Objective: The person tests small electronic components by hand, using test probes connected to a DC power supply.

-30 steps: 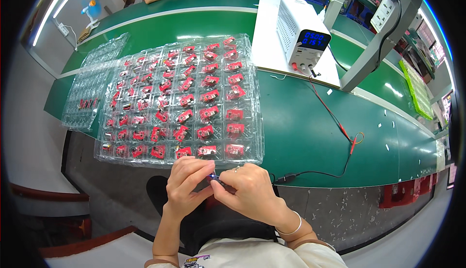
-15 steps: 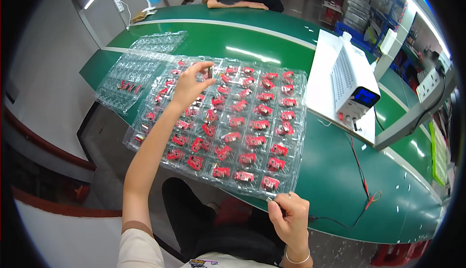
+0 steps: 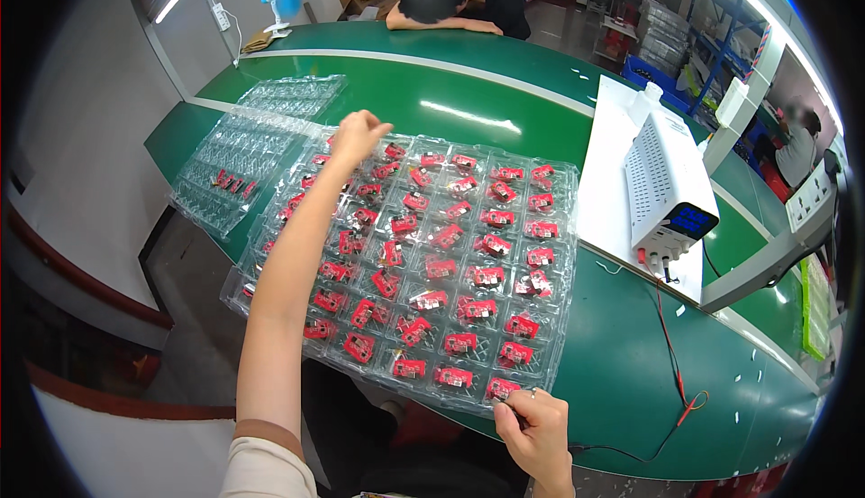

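Item 1, far left: a clear, thin-walled plastic tray (image 3: 236, 166), ribbed into small square pockets, nearly all vacant, a few red pieces in its near-left cells; its edge ran beside or under the main tray. Item 2: left hand (image 3: 358, 135), arm stretched far forward, fingers curled together at the far-left corner of the main tray; whether it pinched a part could not be told. Item 3, centre: main clear blister tray (image 3: 562, 255), glossy and flexible, its pockets each carrying small red circuit boards (image 3: 441, 268), flat and roughly rectangular. The tray's long axis ran from the far-left corner to the near-right corner, spanning both hands. Item 4: right hand (image 3: 539, 428), close to the body, fingers pinched at the tray's near-right corner. Item 5, right: white box-shaped bench power supply (image 3: 665, 187) with vented casing, red and black leads (image 3: 678, 381) trailing over the smooth green table (image 3: 631, 381).
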{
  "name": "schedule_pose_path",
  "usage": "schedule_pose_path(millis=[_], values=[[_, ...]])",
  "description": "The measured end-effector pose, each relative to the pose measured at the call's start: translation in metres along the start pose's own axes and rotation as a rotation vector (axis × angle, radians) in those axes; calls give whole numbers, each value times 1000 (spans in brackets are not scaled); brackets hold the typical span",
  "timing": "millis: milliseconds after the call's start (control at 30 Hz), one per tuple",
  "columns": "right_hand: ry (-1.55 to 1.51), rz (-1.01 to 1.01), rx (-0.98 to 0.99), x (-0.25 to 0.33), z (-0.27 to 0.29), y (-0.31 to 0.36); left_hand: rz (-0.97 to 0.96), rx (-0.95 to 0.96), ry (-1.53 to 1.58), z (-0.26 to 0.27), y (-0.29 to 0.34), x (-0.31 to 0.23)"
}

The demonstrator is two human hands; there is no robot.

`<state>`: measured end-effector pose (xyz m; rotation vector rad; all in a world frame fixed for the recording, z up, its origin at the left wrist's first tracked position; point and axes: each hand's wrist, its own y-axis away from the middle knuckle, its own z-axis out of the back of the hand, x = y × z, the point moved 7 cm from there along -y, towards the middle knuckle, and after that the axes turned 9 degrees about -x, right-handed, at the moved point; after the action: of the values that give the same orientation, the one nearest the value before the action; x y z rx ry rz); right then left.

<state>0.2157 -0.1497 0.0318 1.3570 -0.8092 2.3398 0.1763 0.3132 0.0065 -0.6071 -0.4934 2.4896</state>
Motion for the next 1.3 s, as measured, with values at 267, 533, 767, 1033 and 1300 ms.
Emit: schedule_pose_path(millis=[267,533,767,1033,1300], values=[[30,19,57,3,-13,2,32,120,71,-1,0,50],[-7,-28,36,13,-13,1,264,262,1203,51,85,-30],[-39,129,-94,34,-18,-1,358,587,1564,119,283,-134],[30,223,-145,47,-13,21,339,486,1682,141,333,-151],[136,272,-109,54,-10,29,148,371,1435,154,340,-148]])
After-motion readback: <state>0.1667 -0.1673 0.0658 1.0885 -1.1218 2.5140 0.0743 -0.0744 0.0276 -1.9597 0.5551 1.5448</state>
